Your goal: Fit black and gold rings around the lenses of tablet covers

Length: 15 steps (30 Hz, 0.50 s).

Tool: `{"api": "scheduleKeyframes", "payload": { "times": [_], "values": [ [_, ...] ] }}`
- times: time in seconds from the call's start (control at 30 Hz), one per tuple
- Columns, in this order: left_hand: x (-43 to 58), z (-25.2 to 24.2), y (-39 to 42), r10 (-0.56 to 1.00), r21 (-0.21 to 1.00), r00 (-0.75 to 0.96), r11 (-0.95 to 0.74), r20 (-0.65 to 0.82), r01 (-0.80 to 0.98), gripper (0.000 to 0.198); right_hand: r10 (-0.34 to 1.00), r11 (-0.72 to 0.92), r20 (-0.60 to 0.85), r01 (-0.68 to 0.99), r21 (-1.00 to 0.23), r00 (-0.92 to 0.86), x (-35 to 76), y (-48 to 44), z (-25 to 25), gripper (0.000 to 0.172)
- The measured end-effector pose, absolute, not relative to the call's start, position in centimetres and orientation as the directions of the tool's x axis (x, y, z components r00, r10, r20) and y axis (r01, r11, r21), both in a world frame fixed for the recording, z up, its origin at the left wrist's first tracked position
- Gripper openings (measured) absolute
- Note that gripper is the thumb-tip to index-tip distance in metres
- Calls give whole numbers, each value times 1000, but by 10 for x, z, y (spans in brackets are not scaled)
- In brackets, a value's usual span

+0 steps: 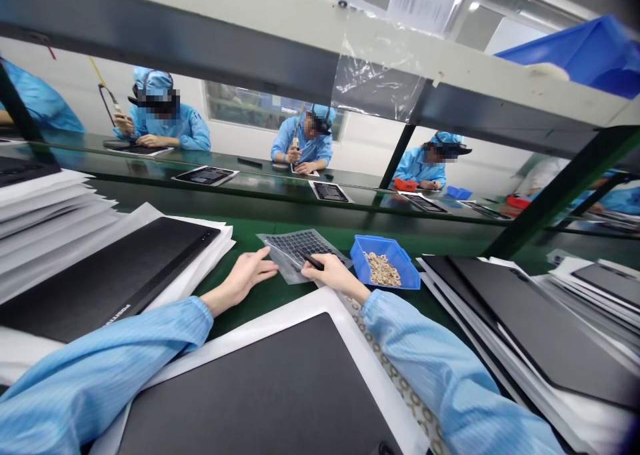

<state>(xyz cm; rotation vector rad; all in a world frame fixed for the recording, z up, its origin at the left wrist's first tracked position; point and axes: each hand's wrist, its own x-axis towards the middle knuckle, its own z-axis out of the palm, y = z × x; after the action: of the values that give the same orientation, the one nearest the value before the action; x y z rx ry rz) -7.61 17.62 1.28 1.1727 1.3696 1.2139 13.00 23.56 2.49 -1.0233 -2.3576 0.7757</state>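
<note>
My right hand is closed round a slim black pen-like tool, its tip over a clear sheet of dark round pads. I cannot make out whether the tip touches a pad. At the sheet's left edge, my left hand holds nothing, with its fingers apart and stretched toward the sheet. Nearest me, a dark flat panel lies on white wrapping. A strip printed with rings runs partly hidden beneath my right forearm. Just right of the sheet stands a blue bin of small tan rings.
Stacked dark panels with white sheets rise at left and right. A shelf crosses overhead, carried by green posts. Beyond it, several people in blue work along a line bearing dark panels.
</note>
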Motion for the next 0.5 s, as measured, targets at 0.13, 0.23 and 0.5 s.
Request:
{"api": "scheduleKeyframes", "payload": {
  "times": [0.13, 0.23, 0.5],
  "values": [
    [-60, 19, 165, 964, 965, 139, 240, -225, -103, 43, 759, 552, 195, 456, -698, -621, 127, 232, 24, 19],
    [-55, 18, 161, 950, 945, 184, 283, -253, -161, 26, 741, 558, 187, 436, -706, -645, 122, 227, 21, 17],
    [-56, 13, 162, 955, 941, 155, 280, -253, -189, 9, 811, 565, 298, 543, -621, -503, 115, 222, 12, 10]
  ]
}}
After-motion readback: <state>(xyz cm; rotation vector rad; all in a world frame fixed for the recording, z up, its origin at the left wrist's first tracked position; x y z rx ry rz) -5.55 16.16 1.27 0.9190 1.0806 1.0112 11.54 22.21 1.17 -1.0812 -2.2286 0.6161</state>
